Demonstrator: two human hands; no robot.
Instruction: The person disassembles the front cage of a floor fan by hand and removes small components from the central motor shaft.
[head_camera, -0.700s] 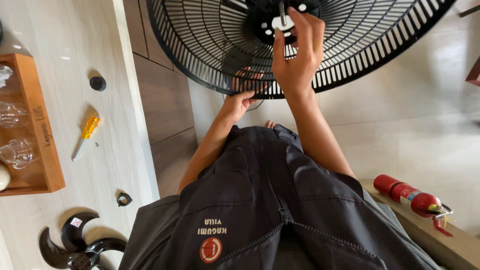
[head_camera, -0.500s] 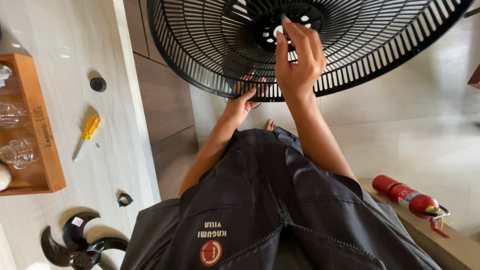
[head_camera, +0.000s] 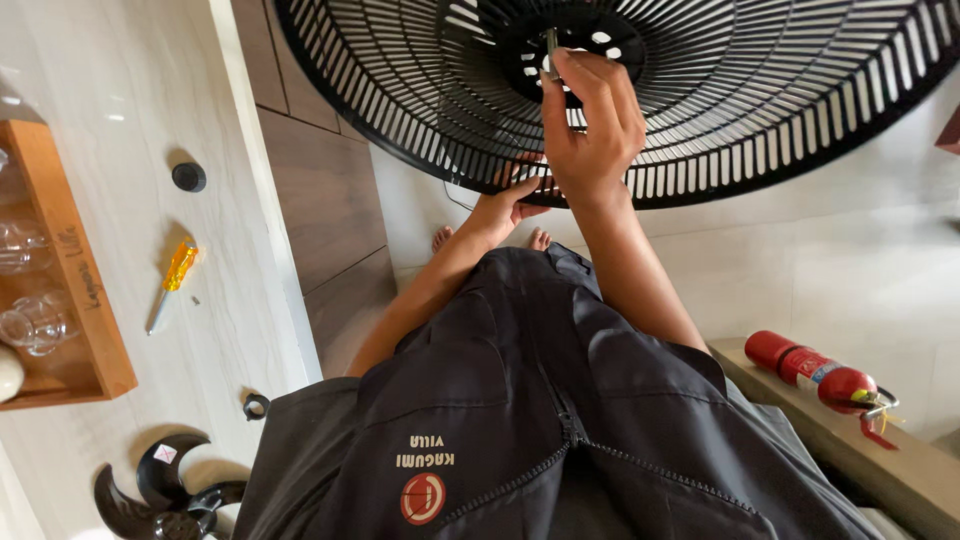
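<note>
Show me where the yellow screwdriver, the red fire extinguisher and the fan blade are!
yellow screwdriver (head_camera: 180, 265), head view, on its yellow handle.
red fire extinguisher (head_camera: 808, 368), head view, on its red body.
fan blade (head_camera: 165, 490), head view, on its dark hub.

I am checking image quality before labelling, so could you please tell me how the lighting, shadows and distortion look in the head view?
Head view: soft daylight, with pale glare on the countertop at upper left; the screwdriver and black cap cast short soft shadows; the wide lens bows the fan grille and counter edge; the right hand and left hand look sharp, without noticeable blur.
</note>
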